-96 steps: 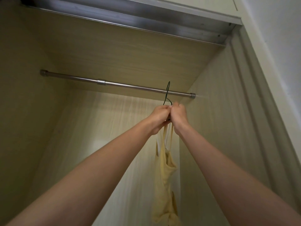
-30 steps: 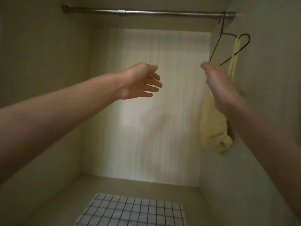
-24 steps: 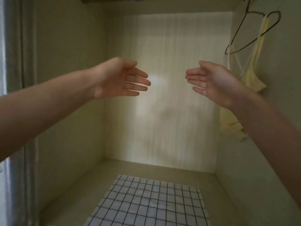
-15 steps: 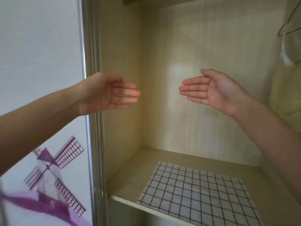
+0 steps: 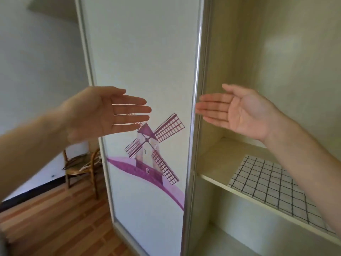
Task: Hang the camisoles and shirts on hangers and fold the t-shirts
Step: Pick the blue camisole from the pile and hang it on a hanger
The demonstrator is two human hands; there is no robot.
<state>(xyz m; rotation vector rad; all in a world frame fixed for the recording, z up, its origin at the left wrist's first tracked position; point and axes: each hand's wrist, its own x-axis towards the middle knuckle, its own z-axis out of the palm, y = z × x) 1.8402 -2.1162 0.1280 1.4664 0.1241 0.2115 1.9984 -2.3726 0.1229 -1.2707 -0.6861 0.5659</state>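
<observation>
Pale laminate wardrobe, head view: both hands empty, no garment to be hung or folded in view.

Head view only. Left hand (image 5: 103, 113) and right hand (image 5: 239, 111) raised at about the same height, palms facing each other, fingers straight and relaxed, holding nothing, well apart. The sliding door (image 5: 140, 52) with its purple windmill print (image 5: 153, 143) stands behind the left fingers; its metal edge (image 5: 195, 108) runs upright through the gap between the two sets of fingertips. Below and beyond the right fingers: the shelf (image 5: 217, 159), carrying a checked cloth (image 5: 267, 182) lying flat, long side running away along the shelf; the right hand is the nearer. No hanger, camisole or shirt visible, so the next item's bearing cannot be told. Judgement: the next garment is out of frame. Open room lies left of the left fingers, over wood floor (image 5: 55, 218) toward a cane chair (image 5: 81, 163).
</observation>
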